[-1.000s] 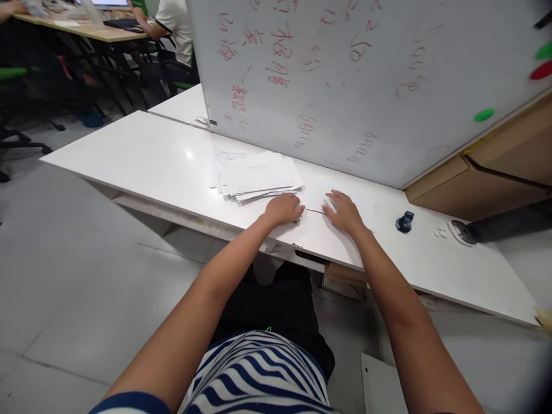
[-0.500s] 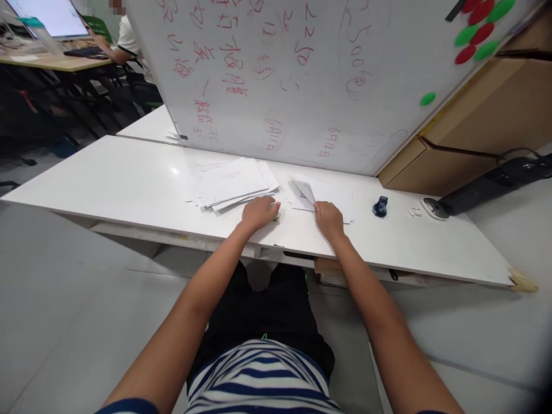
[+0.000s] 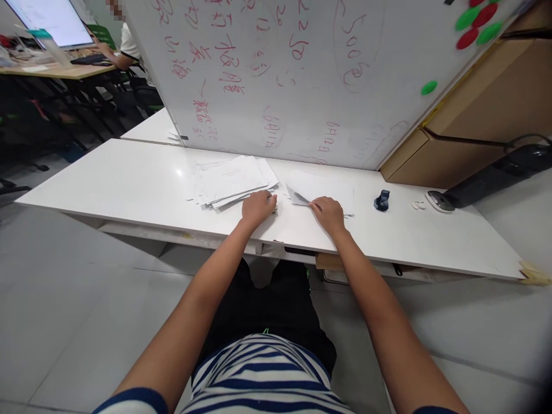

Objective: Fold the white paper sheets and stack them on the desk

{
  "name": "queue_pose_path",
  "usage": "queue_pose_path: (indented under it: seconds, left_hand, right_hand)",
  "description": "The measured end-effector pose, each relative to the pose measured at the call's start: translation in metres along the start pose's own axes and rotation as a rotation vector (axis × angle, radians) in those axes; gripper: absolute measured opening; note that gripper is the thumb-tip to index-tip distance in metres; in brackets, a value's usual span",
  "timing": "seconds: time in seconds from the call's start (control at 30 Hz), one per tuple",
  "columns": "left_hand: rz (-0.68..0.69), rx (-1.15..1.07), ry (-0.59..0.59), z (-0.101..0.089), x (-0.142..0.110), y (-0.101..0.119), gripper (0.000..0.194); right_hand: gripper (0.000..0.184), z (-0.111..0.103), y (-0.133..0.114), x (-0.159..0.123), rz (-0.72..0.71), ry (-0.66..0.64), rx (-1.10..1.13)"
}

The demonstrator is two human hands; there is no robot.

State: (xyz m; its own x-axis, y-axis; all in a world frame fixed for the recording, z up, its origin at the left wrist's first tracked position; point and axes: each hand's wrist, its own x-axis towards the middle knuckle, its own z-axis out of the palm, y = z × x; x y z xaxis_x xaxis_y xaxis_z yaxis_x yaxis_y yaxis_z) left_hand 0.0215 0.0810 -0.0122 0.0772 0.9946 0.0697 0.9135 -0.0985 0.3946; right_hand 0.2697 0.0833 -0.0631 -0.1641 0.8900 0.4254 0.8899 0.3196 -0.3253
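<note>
frame centre: right hand (image 3: 330,213) clamping sheet (image 3: 296,195) between fingers, likely for turning; left hand (image 3: 257,208): cannot tell; next likely needing steady pinch.

An office, by the look of it: a monitor (image 3: 64,23) and keyboard (image 3: 88,59) on a wood-topped desk (image 3: 81,72), 1 person (image 3: 129,47) seated there, and a whiteboard (image 3: 319,75) of red handwriting (a 20 among it) with round magnets (image 3: 485,16), standing along a long white desk (image 3: 107,178) strewn with papers (image 3: 235,177).
</note>
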Motion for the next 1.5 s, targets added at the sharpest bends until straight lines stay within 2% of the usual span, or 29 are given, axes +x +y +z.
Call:
queue_pose_path:
  seconds: [0.27,0.67,0.9,1.03,1.13,1.2,1.23,1.3,1.33,1.43,1.5]
  left_hand:
    - [0.015,0.002,0.005,-0.001,0.000,-0.001,0.039]
    - [-0.023,-0.007,-0.005,-0.001,0.002,0.000,0.039]
    - [0.004,-0.005,0.014,0.005,0.002,-0.003,0.040]
    - [0.026,-0.012,0.012,0.002,0.002,-0.001,0.043]
    - [0.170,-0.057,0.136,-0.007,-0.012,-0.001,0.044]
    - [0.277,-0.125,0.251,-0.011,-0.037,-0.001,0.043]
    - [0.287,-0.180,0.284,-0.012,-0.054,-0.001,0.043]
    - [0.184,-0.383,0.307,-0.011,-0.092,0.001,0.049]
    - [0.089,-0.533,0.281,-0.009,-0.110,0.003,0.053]
    - [-0.159,-1.031,-0.049,-0.002,-0.152,0.003,0.058]
    - [-0.274,-1.271,-0.308,0.003,-0.164,-0.003,0.065]
  right_hand:
    - [0.021,-0.001,0.003,0.003,0.036,-0.014,0.154]
    - [0.022,-0.001,0.005,0.004,0.064,-0.014,0.198]
    - [0.027,0.000,0.003,0.003,0.013,-0.009,0.093]
    - [0.036,-0.011,-0.009,-0.001,0.021,0.087,0.002]
    - [0.034,-0.027,-0.027,-0.023,0.007,0.169,-0.019]
    - [0.030,-0.035,-0.043,-0.051,-0.044,0.175,-0.018]
    - [0.026,-0.037,-0.051,-0.068,-0.069,0.177,-0.006]
    - [0.019,-0.038,-0.067,-0.102,-0.128,0.187,0.003]
    - [0.016,-0.037,-0.075,-0.119,-0.164,0.212,-0.006]
    - [0.018,-0.034,-0.094,-0.155,-0.272,0.342,-0.013]
    - [0.024,-0.032,-0.103,-0.168,-0.344,0.411,-0.006]
